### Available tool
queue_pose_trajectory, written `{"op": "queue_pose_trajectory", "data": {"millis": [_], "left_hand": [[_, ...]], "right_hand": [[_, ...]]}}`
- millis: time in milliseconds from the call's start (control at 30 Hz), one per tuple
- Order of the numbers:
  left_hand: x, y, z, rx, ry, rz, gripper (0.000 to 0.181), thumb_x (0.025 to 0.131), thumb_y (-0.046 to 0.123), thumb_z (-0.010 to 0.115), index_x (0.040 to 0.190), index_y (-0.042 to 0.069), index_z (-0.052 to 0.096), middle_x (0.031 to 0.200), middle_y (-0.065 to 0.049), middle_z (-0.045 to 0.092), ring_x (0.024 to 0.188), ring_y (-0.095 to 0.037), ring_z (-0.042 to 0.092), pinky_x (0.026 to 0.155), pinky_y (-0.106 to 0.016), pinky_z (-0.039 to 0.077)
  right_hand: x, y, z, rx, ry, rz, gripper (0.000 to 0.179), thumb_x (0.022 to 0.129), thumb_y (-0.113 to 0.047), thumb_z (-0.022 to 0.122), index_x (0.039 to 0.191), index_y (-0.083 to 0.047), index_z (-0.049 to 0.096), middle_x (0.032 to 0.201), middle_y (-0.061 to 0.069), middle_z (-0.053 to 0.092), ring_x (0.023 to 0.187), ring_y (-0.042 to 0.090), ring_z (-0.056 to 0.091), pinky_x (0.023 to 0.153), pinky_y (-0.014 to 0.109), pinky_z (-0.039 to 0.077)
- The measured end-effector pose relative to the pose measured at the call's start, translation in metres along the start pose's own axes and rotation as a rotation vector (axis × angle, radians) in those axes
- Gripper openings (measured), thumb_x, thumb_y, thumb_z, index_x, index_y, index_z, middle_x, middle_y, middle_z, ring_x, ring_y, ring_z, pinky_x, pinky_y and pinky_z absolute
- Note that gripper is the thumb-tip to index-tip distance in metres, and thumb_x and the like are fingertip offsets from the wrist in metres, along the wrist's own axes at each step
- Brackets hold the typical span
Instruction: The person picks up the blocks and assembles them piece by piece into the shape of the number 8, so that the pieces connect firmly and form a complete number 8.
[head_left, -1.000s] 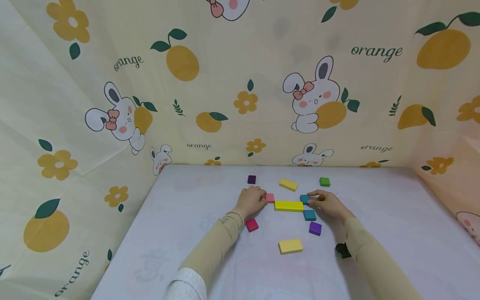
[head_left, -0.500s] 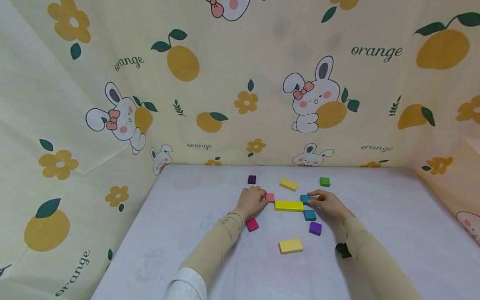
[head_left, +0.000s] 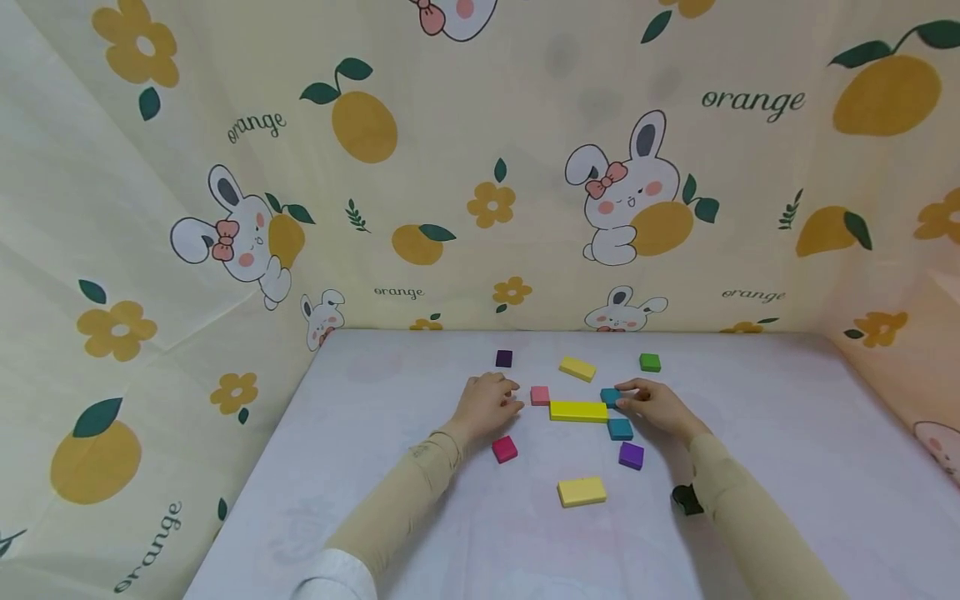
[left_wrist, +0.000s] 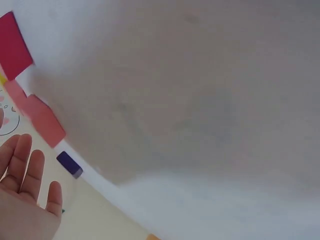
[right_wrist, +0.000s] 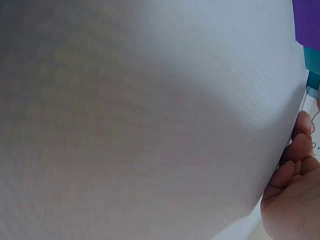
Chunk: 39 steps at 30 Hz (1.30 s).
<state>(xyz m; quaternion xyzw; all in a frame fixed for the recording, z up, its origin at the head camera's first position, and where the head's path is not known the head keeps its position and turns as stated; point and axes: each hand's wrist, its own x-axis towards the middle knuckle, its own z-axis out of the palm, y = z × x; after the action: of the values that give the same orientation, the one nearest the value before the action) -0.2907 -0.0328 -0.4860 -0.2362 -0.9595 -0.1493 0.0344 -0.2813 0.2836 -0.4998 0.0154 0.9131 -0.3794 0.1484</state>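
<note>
My left hand [head_left: 483,407] is a little left of a small pink block [head_left: 539,396], apart from it, with relaxed fingers and nothing in them. In the left wrist view its fingers [left_wrist: 32,175] are spread. My right hand [head_left: 657,408] pinches a small teal block [head_left: 609,397] between thumb and index finger on the table. A long yellow block [head_left: 578,412] lies between the pink block and the teal ones, slightly nearer to me. A second teal block [head_left: 620,429] sits at its right front corner. The right wrist view hides most of the pinch.
Around these lie a dark purple block [head_left: 504,358], a pale yellow block [head_left: 577,369], a green block [head_left: 649,362], a red block [head_left: 505,449], a purple block [head_left: 631,455] and a nearer pale yellow block [head_left: 581,492]. A patterned cloth [head_left: 442,125] rises behind the table.
My left hand has let go of the pink block and moved away to the left. The pink block stays in place. My right hand still holds the teal block.
</note>
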Motion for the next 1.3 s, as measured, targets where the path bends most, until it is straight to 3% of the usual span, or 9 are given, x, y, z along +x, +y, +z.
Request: {"op": "queue_pose_trajectory", "data": {"millis": [267,633,900,1133,1300], "left_hand": [[-0.023,-0.013,-0.011,-0.014,0.016,0.028,0.03,0.087,0.036,0.062,0.106,0.015,0.068,0.095,0.001,0.065,0.091,-0.016,0.056,0.082,-0.035,0.043],[-0.054,-0.01,-0.012,0.008,-0.07,0.094,0.028,0.081,0.044,0.067,0.092,0.018,0.067,0.09,0.006,0.063,0.085,-0.012,0.054,0.084,-0.035,0.042],[-0.061,-0.011,-0.008,0.014,-0.095,0.084,0.032,0.077,0.05,0.069,0.089,0.021,0.065,0.09,0.008,0.061,0.081,-0.009,0.049,0.083,-0.033,0.041],[-0.064,-0.012,-0.005,0.022,-0.057,0.106,0.032,0.075,0.048,0.072,0.087,0.02,0.063,0.087,0.008,0.06,0.08,-0.009,0.049,0.079,-0.031,0.04],[-0.063,-0.008,-0.007,-0.006,-0.069,0.093,0.03,0.076,0.046,0.072,0.086,0.019,0.064,0.086,0.007,0.06,0.078,-0.009,0.048,0.079,-0.03,0.04]], "right_hand": [[0.001,0.003,0.001,-0.004,-0.004,0.004,0.049,0.09,-0.038,0.058,0.132,-0.014,0.05,0.113,0.017,0.054,0.098,0.027,0.047,0.082,0.034,0.042],[0.0,0.003,0.001,-0.004,-0.003,-0.004,0.05,0.09,-0.039,0.058,0.133,-0.014,0.049,0.114,0.017,0.054,0.098,0.028,0.047,0.08,0.032,0.042],[0.001,0.002,0.0,0.0,-0.006,-0.004,0.05,0.09,-0.039,0.057,0.133,-0.013,0.049,0.114,0.017,0.054,0.098,0.027,0.046,0.082,0.035,0.042],[0.002,0.002,0.0,-0.016,0.001,-0.018,0.051,0.09,-0.04,0.057,0.133,-0.013,0.05,0.11,0.016,0.055,0.096,0.026,0.046,0.078,0.031,0.041],[0.002,0.002,0.0,-0.017,0.003,-0.023,0.05,0.09,-0.039,0.058,0.132,-0.013,0.05,0.108,0.015,0.055,0.095,0.026,0.046,0.077,0.03,0.04]]}}
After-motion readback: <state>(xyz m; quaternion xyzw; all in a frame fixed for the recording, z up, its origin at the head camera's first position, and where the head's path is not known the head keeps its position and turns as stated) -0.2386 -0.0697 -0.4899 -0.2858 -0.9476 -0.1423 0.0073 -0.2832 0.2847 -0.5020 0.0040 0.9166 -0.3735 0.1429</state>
